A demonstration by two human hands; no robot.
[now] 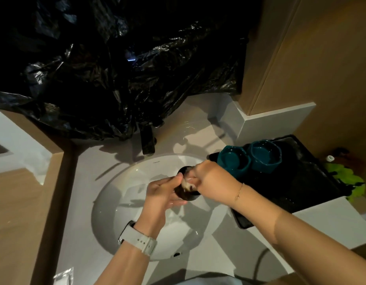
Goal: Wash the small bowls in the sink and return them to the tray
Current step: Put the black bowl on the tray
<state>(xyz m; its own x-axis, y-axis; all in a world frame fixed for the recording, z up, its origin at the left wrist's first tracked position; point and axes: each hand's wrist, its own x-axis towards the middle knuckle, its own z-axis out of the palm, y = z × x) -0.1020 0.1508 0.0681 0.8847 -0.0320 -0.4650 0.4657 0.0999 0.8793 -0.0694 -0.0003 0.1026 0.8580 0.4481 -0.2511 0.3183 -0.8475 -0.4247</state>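
Dark glaze shows on the small bowl (187, 193) that is gripped from below and the side by the left hand (165, 194), fingers curled round its wall, above the white sink (116, 212). A pale, wet wad (187, 183) is pinched by the right hand (210, 179) and pressed into the bowl's mouth; what the wad is cannot be told. A white watch strap (140, 240) is worn on the left wrist and a thin bracelet (238, 193) on the right. Just right of the sink, two teal bowls (251, 160) are set upright, touching each other, at the near-left corner of the black tray (301, 182). Behind the basin a dark tap (147, 141) is seen, with black plastic sheeting (116, 68) hung above it.
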